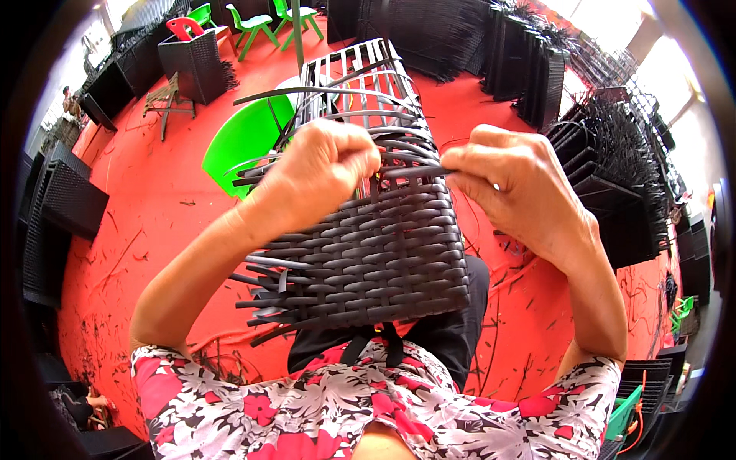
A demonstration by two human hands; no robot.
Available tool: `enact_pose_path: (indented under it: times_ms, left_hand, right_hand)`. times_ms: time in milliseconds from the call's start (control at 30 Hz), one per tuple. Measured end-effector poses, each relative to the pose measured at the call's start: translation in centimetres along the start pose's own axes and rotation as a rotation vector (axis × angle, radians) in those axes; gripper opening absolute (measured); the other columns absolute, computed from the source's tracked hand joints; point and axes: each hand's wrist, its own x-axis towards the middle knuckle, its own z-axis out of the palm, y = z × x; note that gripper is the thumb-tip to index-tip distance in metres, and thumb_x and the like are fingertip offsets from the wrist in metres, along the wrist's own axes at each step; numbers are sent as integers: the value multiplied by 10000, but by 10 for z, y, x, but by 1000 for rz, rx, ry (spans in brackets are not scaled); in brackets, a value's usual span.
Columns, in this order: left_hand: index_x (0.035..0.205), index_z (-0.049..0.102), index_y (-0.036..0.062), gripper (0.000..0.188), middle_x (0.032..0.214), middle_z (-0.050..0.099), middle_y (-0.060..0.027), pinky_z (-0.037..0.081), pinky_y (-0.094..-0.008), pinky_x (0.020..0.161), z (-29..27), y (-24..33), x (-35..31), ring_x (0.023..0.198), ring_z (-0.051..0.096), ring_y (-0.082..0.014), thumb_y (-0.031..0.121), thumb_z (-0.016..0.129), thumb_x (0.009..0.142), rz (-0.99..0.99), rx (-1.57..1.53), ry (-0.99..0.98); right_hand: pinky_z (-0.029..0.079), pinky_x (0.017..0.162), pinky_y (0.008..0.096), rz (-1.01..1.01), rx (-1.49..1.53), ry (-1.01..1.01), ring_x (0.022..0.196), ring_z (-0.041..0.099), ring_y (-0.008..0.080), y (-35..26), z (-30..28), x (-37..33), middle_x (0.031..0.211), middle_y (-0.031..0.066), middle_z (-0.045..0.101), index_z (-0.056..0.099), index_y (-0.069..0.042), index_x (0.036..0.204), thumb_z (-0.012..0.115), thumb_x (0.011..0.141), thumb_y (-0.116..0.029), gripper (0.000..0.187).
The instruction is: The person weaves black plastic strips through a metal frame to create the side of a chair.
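Observation:
A partly woven black wicker panel (383,257) rests across my lap, its near part densely woven. Farther from me, bare upright strips show on its frame (364,61). My right hand (525,188) pinches a flat black wicker strip (418,172) at the panel's right edge. My left hand (330,165) is closed above the top woven rows, fingers curled beside the same strip; what lies inside them is hidden. Loose strip ends (268,295) stick out at the panel's left side.
A green plastic chair (245,142) stands behind the panel. Stacks of black wicker pieces (613,176) rise at the right, and more wicker furniture (73,192) stands at the left. Strip scraps litter the red floor (153,261). Small green chairs (253,27) are at the back.

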Motion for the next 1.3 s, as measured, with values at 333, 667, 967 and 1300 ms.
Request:
enact_pose_path:
  times_ms: [333, 667, 967, 1300]
  left_hand:
    - [957, 685, 68, 153, 1344, 386, -143, 205, -520, 1044, 28, -21, -19, 1276, 283, -373, 170, 601, 880, 299, 696, 66]
    - [902, 719, 120, 248, 1263, 443, -165, 164, -643, 1005, 38, -34, 4, 1222, 406, -385, 263, 516, 898, 25, 397, -122]
    - [828, 667, -17, 137, 808, 639, -88, 448, -321, 731, -17, -3, -23, 796, 571, -144, 120, 657, 838, 72, 213, 182]
    - [916, 646, -33, 143, 953, 629, -103, 462, -309, 811, -16, -32, -36, 911, 596, -207, 91, 573, 912, 44, 108, -65]
  right_hand:
    - [451, 582, 396, -113, -318, -118, 646, 572, 282, -11, 4, 9, 695, 94, 511, 601, -43, 739, 676, 765, -113, 106]
    - [432, 593, 407, -197, -259, -171, 667, 565, 297, -10, 17, 14, 710, 104, 503, 516, -44, 680, 648, 724, -68, 141]
    - [451, 628, 333, -289, -110, 300, 735, 601, 232, -34, 20, 24, 938, 89, 658, 675, -8, 936, 727, 689, -32, 253]
    - [480, 558, 329, 221, 507, -75, 579, 609, 203, -22, 50, 33, 659, 124, 628, 659, 18, 823, 653, 781, -62, 91]
